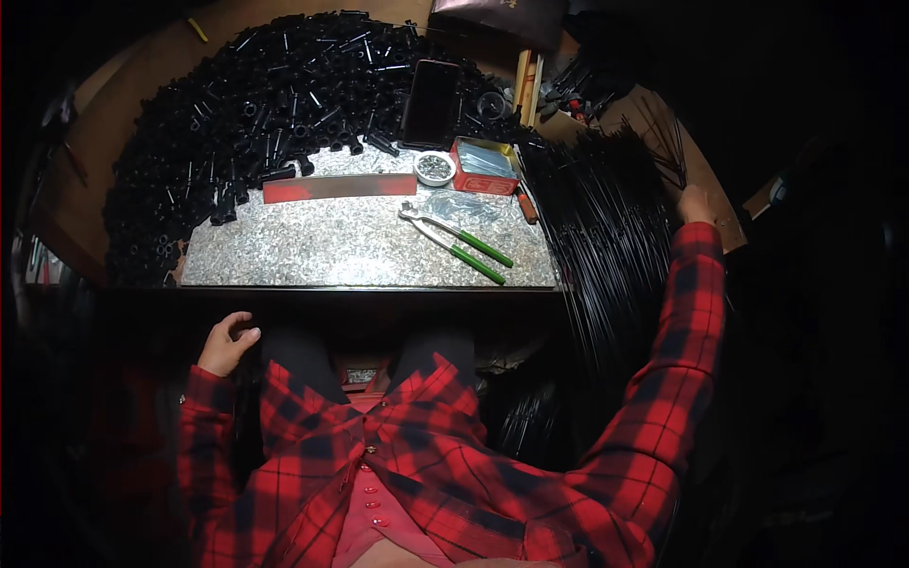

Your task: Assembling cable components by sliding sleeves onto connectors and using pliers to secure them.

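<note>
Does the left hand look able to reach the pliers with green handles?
Probably yes: the left hand looks empty, and nothing covers the pliers on the speckled slab.

Open slab (312, 251) lies left of the pliers (473, 242); rods (611, 251) obstruct the right.

The thin black sticks (606, 256) look smooth and shiny, but I can't tell if they are metal or plastic. The small black pieces (275, 85) look like glossy plastic. The pliers (461, 234) have bare metal at the top and smooth, plastic-looking green handles. The slab (312, 251) looks like speckled stone and shines in the light. The phone (432, 104) has a glassy front. The counter (156, 66) looks like dull brown wood. The checked shirt (426, 426) is soft, matt cloth with shiny buttons (371, 505).
</note>
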### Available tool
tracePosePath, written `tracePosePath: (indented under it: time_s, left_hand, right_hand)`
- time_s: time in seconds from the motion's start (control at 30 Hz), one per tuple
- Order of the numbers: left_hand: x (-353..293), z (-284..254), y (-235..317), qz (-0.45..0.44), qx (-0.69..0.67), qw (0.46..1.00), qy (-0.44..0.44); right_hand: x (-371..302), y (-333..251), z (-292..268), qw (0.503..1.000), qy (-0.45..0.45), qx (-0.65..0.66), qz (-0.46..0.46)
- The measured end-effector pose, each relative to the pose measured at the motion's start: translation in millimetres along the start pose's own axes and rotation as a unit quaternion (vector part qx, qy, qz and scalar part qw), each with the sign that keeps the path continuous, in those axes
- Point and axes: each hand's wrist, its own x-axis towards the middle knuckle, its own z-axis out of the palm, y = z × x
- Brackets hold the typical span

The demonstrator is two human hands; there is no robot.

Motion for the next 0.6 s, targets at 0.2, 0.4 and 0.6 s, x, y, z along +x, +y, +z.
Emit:
tracePosePath:
  time_s: [0.2, 0.4, 0.6]
  left_hand:
    - [0, 9, 23, 0.039, 0.002, 0.999, -0.013]
    - [-6, 19, 53, 0.075, -0.002, 0.997, -0.006]
    - [-11, 45, 120, 0.262, 0.119, 0.951, 0.113]
  right_hand:
    - [11, 10, -22, 0.993, 0.108, -0.045, 0.024]
    - [13, -16, -70, 0.997, 0.054, 0.041, 0.02]
    - [-38, -94, -116, 0.972, 0.158, 0.145, -0.097]
